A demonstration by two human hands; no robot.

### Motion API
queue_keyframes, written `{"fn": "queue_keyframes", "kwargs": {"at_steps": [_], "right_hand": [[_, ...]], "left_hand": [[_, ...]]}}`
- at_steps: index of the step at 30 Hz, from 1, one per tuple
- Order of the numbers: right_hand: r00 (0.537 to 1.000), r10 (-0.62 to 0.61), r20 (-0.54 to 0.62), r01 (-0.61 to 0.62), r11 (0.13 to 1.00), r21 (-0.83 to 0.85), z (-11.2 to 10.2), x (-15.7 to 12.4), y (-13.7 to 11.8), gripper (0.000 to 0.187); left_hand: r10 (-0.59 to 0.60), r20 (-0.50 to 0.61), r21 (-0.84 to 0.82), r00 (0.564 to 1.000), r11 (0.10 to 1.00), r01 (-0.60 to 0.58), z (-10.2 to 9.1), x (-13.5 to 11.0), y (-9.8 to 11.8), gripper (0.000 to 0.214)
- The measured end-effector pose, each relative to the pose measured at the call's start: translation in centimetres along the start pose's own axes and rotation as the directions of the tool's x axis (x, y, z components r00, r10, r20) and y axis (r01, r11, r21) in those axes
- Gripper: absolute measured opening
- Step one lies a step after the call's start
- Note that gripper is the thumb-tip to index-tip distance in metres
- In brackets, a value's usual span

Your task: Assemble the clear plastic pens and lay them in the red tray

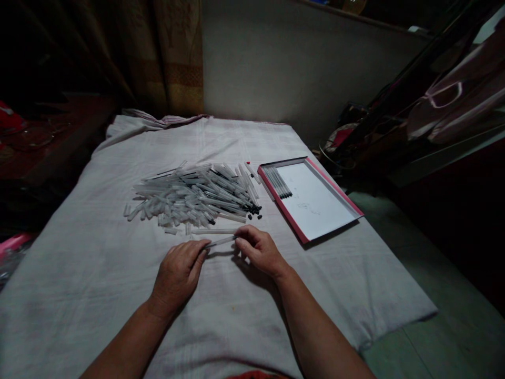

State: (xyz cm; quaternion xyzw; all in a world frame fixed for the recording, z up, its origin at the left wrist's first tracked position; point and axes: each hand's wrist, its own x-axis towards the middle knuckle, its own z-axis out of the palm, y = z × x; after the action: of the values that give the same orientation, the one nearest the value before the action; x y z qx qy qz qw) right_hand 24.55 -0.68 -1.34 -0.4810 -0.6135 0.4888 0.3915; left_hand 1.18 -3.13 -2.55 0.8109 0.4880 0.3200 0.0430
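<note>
The largest item noted is a table (98, 263) under a pale, faintly checked cloth, with a heap of pen parts (189, 192) on it, which serves as reference. Beyond the heap stands a plain grey wall (268, 68); beyond it and to the left hangs a brown patterned curtain (179, 47). The heap consists of translucent tubes and short pieces, with dark lengths among them. Right of the heap, near its edge, lies a shallow tray (319, 197) with red sides and a white floor. On the near side of the heap are the person's hands. The left hand (178, 271) pinches one end of a slim clear tube (221, 241) between thumb and fingers; the right hand (258, 250) grips the other end with thumb and fingertips, its grip narrow. The held tube is thus just in front of the heap, spanning both hands. In the tray, on the side closest to the heap, a row of black-tipped pens (278, 181) lies side by side. Small black plugs (250, 216) lie loose at the heap's right edge.
</note>
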Motion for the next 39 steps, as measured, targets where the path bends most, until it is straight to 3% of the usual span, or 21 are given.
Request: {"fn": "queue_keyframes", "kwargs": {"at_steps": [17, 39], "right_hand": [[1.0, -0.008, 0.002, 0.008, 1.0, 0.002, -0.06, -0.03, 0.25, 0.013], [0.999, -0.038, -0.015, 0.038, 0.999, -0.036, -0.09, 0.02, 0.1, 0.017]], "left_hand": [[0.067, -0.024, 0.034, 0.997, 0.997, -0.066, -0.26, 0.32, 0.26, 0.024], [0.042, -0.013, 0.006, 0.999, 0.999, -0.042, -0.18, 0.21, 0.18, 0.024]]}}
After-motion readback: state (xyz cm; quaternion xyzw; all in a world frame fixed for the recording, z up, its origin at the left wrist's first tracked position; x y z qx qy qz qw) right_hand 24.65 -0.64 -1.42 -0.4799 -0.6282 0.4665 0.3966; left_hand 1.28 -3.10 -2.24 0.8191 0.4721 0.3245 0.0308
